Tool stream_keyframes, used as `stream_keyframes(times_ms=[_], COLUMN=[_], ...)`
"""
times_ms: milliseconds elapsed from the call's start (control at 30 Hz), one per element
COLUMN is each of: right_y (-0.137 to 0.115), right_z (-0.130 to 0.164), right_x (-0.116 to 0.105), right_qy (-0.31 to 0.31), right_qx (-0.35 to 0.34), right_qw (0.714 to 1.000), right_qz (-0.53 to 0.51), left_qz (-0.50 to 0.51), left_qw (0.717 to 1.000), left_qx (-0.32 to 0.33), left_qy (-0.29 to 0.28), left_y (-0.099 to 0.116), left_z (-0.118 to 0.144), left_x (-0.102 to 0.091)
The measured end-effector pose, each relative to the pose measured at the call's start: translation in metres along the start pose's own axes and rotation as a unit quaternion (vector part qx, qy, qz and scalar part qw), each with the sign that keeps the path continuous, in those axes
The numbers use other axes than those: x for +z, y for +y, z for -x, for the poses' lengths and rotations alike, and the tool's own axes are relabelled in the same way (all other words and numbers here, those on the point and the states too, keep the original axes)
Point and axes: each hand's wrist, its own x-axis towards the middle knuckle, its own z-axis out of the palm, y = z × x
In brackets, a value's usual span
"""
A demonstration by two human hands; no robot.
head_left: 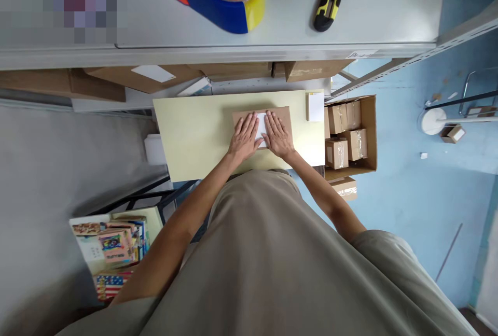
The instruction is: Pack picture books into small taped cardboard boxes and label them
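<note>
Both of my hands lie flat on a brown cardboard box point(283, 113) on the pale yellow tabletop. A white label point(262, 124) shows on the box's upper face between them. My left hand point(245, 136) rests over the left part of the box and the label's left edge, fingers stretched forward. Over the right part lies my right hand point(277, 136), its fingers also stretched out and its thumb reaching onto the label. The thumbs come close together near the label's lower end. Parts of the box and label are hidden under my hands.
A stack of white labels point(315, 107) sits at the table's right end. Beside it, a large carton point(371, 134) holds several taped boxes. On the shelf above are a tape dispenser point(227, 12) and a utility knife point(330, 1). Books point(116, 245) stand lower left.
</note>
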Motion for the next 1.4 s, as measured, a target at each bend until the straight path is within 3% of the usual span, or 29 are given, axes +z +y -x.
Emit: stream_keyframes(times_ms=[233,400,567,833,1000,1233,1400], right_y=[-0.022,-0.027,-0.022,-0.026,-0.031,-0.040,-0.040], right_z=[0.008,0.013,0.012,0.009,0.009,-0.014,0.004], right_x=[0.002,-0.003,-0.004,-0.001,0.000,0.002,0.004], right_qy=[0.008,-0.038,-0.015,-0.018,-0.002,0.011,0.009], right_qx=[0.057,0.000,0.034,0.023,0.061,0.074,0.079], right_qw=[0.998,0.999,0.999,0.999,0.998,0.997,0.997], right_qz=[-0.002,-0.021,-0.027,-0.022,-0.008,0.005,0.005], left_qz=[-0.027,-0.037,-0.045,-0.049,-0.054,-0.064,-0.060], left_qw=[0.999,0.998,0.997,0.998,0.998,0.996,0.997], left_qx=[0.004,0.016,-0.006,0.000,-0.014,-0.020,-0.031], left_qy=[-0.024,-0.052,-0.061,-0.046,-0.042,-0.053,-0.039], left_y=[-0.013,0.001,0.010,0.004,-0.002,0.001,0.000], left_z=[0.002,0.020,0.041,0.016,0.021,0.025,0.024], left_x=[-0.018,-0.019,-0.016,-0.022,-0.022,-0.023,-0.019])
